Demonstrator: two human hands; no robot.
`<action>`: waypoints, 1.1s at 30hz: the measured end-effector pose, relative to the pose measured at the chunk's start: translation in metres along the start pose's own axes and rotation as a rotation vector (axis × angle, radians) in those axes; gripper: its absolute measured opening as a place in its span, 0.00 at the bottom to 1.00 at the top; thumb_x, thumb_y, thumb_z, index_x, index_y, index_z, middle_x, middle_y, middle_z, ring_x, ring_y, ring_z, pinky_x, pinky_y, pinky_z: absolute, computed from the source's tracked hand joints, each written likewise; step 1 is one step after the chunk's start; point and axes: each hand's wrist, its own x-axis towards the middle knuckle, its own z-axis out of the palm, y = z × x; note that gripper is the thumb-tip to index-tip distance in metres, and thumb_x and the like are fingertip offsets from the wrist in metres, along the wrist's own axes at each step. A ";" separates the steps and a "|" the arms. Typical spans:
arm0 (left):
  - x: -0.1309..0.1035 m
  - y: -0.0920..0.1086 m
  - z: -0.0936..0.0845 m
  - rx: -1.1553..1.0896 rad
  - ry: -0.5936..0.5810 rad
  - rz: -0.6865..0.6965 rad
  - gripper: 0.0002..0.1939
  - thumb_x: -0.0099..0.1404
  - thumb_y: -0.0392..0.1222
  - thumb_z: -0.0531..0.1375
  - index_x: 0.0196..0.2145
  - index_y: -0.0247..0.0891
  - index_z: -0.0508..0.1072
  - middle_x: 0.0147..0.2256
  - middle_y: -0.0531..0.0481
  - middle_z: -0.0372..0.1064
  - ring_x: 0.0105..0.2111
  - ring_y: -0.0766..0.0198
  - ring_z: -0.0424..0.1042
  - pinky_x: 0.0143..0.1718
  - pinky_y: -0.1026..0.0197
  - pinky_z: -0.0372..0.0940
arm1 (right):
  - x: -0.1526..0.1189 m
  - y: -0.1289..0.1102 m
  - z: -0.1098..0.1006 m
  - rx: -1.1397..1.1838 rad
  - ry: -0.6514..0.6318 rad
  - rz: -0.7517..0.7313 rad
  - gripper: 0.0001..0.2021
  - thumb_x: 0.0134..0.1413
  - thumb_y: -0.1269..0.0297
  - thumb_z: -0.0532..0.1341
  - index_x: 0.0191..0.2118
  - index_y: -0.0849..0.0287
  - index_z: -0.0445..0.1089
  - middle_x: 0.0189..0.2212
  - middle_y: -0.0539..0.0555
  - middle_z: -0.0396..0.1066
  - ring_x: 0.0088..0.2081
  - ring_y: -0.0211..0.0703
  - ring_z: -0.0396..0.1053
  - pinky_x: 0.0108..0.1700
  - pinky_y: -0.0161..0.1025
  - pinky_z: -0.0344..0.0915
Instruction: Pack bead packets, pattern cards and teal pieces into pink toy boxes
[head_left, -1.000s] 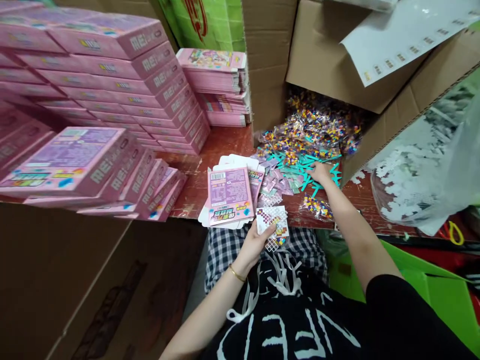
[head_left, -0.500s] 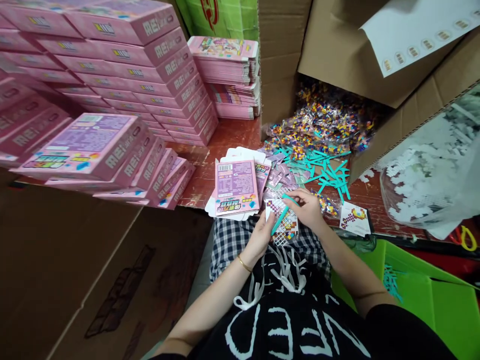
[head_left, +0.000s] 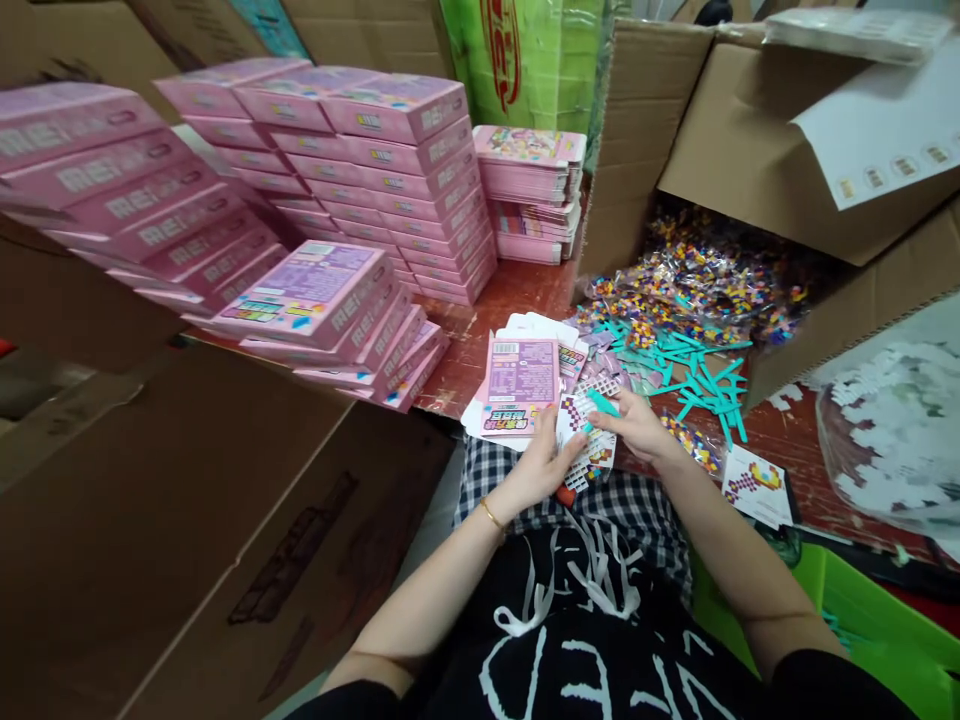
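Observation:
My left hand point(head_left: 536, 468) is closed around a white printed card point(head_left: 568, 418) with a pixel picture, bundled with white grid pieces. Its thumb lies across the front of the bundle, over a teal plastic stick point(head_left: 602, 403). At the bundle's right side, the fingers of my right hand point(head_left: 645, 432) are closed on the stick's upper end. Part of the stick is hidden under the fingers. Just left of the hands lie flat pink box blanks point(head_left: 523, 378). More teal sticks point(head_left: 705, 385) are scattered beyond my right hand.
Pink boxes point(head_left: 307, 285) stand stacked at the left. An open carton point(head_left: 765, 150) spills bags of coloured bricks point(head_left: 697, 280). White pieces fill a clear bag point(head_left: 892, 430) at the right. Another printed card point(head_left: 757, 485) lies by the table edge, above a green bin point(head_left: 862, 640).
The view has shifted left, so things appear further right. My left thumb has come over the teal stick, and my right hand has moved lower along the bundle's side.

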 end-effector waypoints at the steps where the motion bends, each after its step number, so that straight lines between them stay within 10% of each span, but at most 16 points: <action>1: 0.007 -0.005 -0.013 0.104 0.109 0.032 0.27 0.67 0.50 0.55 0.60 0.37 0.58 0.55 0.37 0.61 0.57 0.51 0.60 0.61 0.44 0.54 | 0.011 0.001 0.002 0.037 0.018 -0.004 0.23 0.34 0.61 0.76 0.40 0.55 0.71 0.40 0.52 0.77 0.43 0.49 0.75 0.50 0.47 0.70; 5: 0.043 -0.033 -0.068 0.353 0.525 -0.114 0.29 0.62 0.52 0.60 0.56 0.34 0.62 0.57 0.33 0.59 0.60 0.47 0.57 0.62 0.42 0.50 | 0.058 0.016 0.008 0.194 0.147 0.008 0.25 0.29 0.54 0.77 0.35 0.54 0.70 0.37 0.51 0.79 0.44 0.51 0.75 0.51 0.48 0.70; 12: 0.092 -0.046 -0.105 0.112 0.336 -0.365 0.28 0.52 0.58 0.67 0.41 0.32 0.74 0.43 0.37 0.75 0.39 0.52 0.74 0.44 0.51 0.67 | 0.076 0.029 0.022 0.144 0.199 0.018 0.31 0.20 0.48 0.77 0.34 0.55 0.68 0.35 0.53 0.79 0.41 0.53 0.76 0.49 0.52 0.72; 17: 0.067 0.004 -0.091 -0.251 0.181 -0.285 0.25 0.49 0.53 0.70 0.40 0.35 0.72 0.38 0.45 0.75 0.35 0.58 0.75 0.39 0.55 0.69 | 0.036 -0.030 0.012 -0.007 0.094 -0.126 0.28 0.37 0.43 0.71 0.42 0.54 0.69 0.43 0.56 0.77 0.46 0.54 0.74 0.49 0.52 0.72; 22: 0.007 0.042 -0.053 -0.409 -0.088 -0.292 0.22 0.49 0.45 0.71 0.38 0.37 0.69 0.33 0.50 0.75 0.30 0.62 0.75 0.33 0.60 0.70 | 0.010 -0.082 0.006 -0.101 0.269 -0.441 0.27 0.43 0.43 0.68 0.47 0.51 0.68 0.49 0.54 0.73 0.52 0.52 0.71 0.54 0.51 0.68; 33: -0.048 0.025 -0.015 -0.483 -0.044 -0.459 0.23 0.49 0.46 0.72 0.34 0.39 0.63 0.29 0.54 0.74 0.26 0.66 0.73 0.30 0.63 0.67 | -0.036 -0.037 -0.001 -0.217 0.353 -0.358 0.26 0.40 0.51 0.73 0.44 0.54 0.66 0.45 0.55 0.75 0.46 0.49 0.73 0.51 0.46 0.70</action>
